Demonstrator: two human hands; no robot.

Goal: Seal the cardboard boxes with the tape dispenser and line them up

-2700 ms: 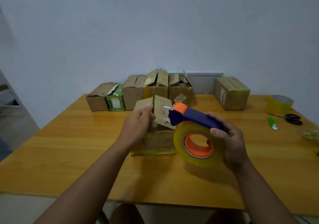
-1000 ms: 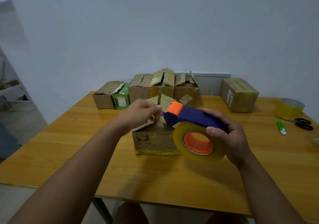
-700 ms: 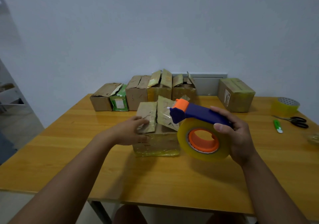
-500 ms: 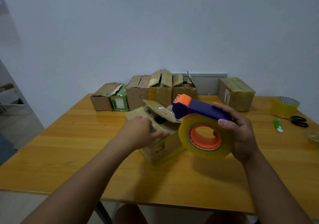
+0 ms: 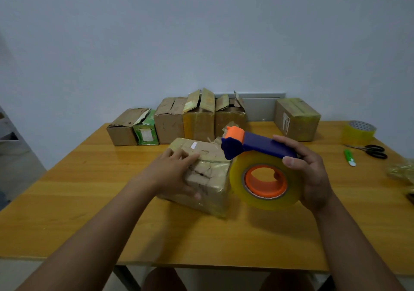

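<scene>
A worn cardboard box (image 5: 211, 179) wrapped in yellowish tape lies in the middle of the wooden table (image 5: 85, 192), turned at an angle, its flaps folded down. My left hand (image 5: 172, 174) holds it, fingers across the flaps and thumb on the near face. My right hand (image 5: 311, 174) grips the blue handle of the tape dispenser (image 5: 257, 145), which carries a big yellowish roll on an orange hub. The dispenser's orange head hovers at the box's far right corner.
Several boxes (image 5: 170, 122) stand in a row at the table's back edge, some with flaps up. A taped box (image 5: 298, 118) sits apart at back right. A spare tape roll (image 5: 358, 132), scissors (image 5: 373, 150), a green cutter (image 5: 349, 158) and crumpled tape (image 5: 401, 171) lie on the right.
My left hand turned the box and folded its raised flaps down, and now holds them shut. The dispenser stayed beside the box in my right hand.
</scene>
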